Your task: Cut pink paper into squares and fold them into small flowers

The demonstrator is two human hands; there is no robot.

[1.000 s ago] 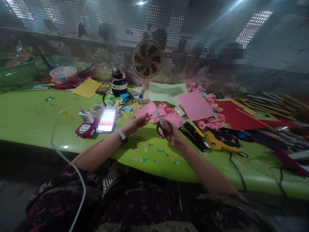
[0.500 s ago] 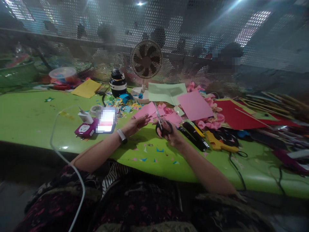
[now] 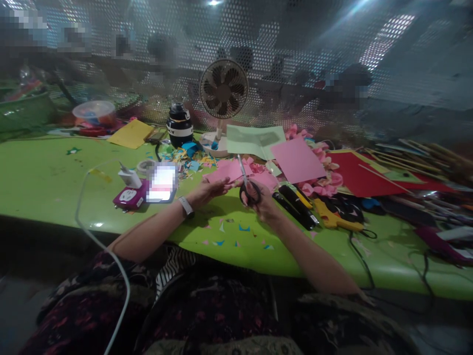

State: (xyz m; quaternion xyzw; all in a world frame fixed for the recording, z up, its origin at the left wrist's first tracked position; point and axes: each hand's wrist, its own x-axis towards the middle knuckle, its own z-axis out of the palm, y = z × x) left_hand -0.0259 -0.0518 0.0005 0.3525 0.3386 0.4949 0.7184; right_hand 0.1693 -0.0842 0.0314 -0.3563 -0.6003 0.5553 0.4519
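Note:
My left hand (image 3: 207, 191), with a watch (image 3: 187, 207) on its wrist, pinches a piece of pink paper (image 3: 221, 171) near the middle of the green table. In my right hand (image 3: 265, 201) is a pair of scissors (image 3: 250, 193), my fingers through the dark handles. The blades point up and away from me, just right of the held paper. Whether they touch it I cannot tell. Behind them lie more pink scraps, partly covered by the blades. A larger pink sheet (image 3: 298, 160) rests to the right, overlapping a pale green sheet (image 3: 254, 140).
A phone (image 3: 161, 185) and a purple power socket (image 3: 129, 197) with a white plug lie left. A black bottle (image 3: 180, 125) and a fan (image 3: 223, 89) stand behind. On the right are a black stapler-like tool (image 3: 295, 209), a yellow glue gun (image 3: 334, 217) and red sheets (image 3: 364, 175).
The held pink paper has dropped and tilted flatter. The scissors have turned slightly in my right hand, their handles now seen more face-on. Both hands stay in nearly the same place.

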